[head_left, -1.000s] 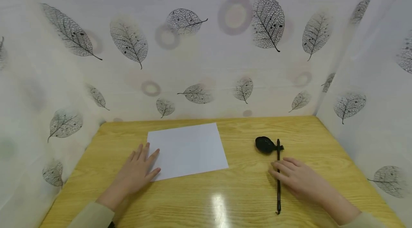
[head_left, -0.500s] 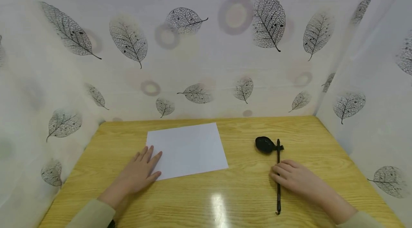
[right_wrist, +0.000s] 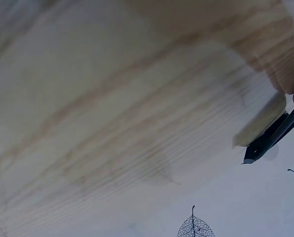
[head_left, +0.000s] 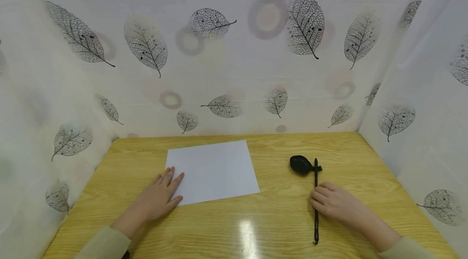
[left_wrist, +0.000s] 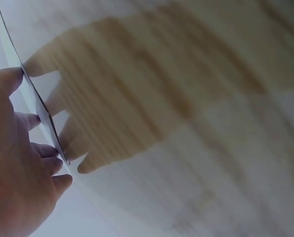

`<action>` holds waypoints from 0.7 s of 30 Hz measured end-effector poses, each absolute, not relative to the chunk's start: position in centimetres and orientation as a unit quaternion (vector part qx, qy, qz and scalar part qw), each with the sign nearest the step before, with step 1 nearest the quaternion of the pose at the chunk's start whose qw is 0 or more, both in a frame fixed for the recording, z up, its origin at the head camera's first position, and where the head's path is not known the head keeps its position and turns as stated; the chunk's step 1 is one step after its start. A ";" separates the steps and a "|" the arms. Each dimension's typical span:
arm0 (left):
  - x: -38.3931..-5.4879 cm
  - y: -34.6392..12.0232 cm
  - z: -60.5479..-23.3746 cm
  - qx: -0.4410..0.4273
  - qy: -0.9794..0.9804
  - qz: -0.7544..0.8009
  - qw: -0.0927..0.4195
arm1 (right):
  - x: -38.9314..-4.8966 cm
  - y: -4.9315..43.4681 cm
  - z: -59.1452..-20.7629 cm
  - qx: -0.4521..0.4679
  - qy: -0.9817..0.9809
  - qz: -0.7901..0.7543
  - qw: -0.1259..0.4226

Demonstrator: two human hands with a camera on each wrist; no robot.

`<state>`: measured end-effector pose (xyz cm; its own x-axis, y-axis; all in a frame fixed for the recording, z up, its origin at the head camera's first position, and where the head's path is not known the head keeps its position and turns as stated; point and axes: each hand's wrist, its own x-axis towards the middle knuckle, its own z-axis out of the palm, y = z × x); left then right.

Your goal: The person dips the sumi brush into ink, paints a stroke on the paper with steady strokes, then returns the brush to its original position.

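Observation:
A white sheet of paper point(head_left: 215, 171) lies flat on the wooden table. My left hand point(head_left: 155, 198) rests over its left edge, fingers spread, fingertips on the sheet; in the left wrist view the left hand point(left_wrist: 23, 158) shows its fingers along the paper's edge. On the right is a slim black calligraphy brush point(head_left: 316, 226) with a small loop at its near end, its far end lying across the stem of a black leaf-shaped dish point(head_left: 300, 165). My right hand point(head_left: 334, 204) pinches the brush around its middle. Only fingertips of that hand show in the right wrist view, at the brush point(right_wrist: 282, 133).
A pale curtain point(head_left: 234, 64) printed with leaves hangs behind the table and along both sides. The wooden table point(head_left: 278, 214) extends between paper and brush, with a bright light reflection near its front.
My right hand's fingers have drawn in around the brush and shifted slightly toward me. The left hand has slid a little down and right at the paper's edge. Brush and dish stay put.

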<state>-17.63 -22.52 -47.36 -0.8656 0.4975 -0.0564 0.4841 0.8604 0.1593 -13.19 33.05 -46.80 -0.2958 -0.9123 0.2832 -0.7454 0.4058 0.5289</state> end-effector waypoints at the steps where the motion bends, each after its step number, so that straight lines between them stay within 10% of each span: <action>1: -17.6 -22.5 -47.3 0.255 0.963 0.070 0.046 | -13.2 33.0 -46.8 0.525 -0.790 -0.150 0.279; 21: -17.1 -21.8 -47.4 0.265 0.960 0.074 0.048 | -14.0 33.5 -47.4 0.555 -0.748 -0.183 0.313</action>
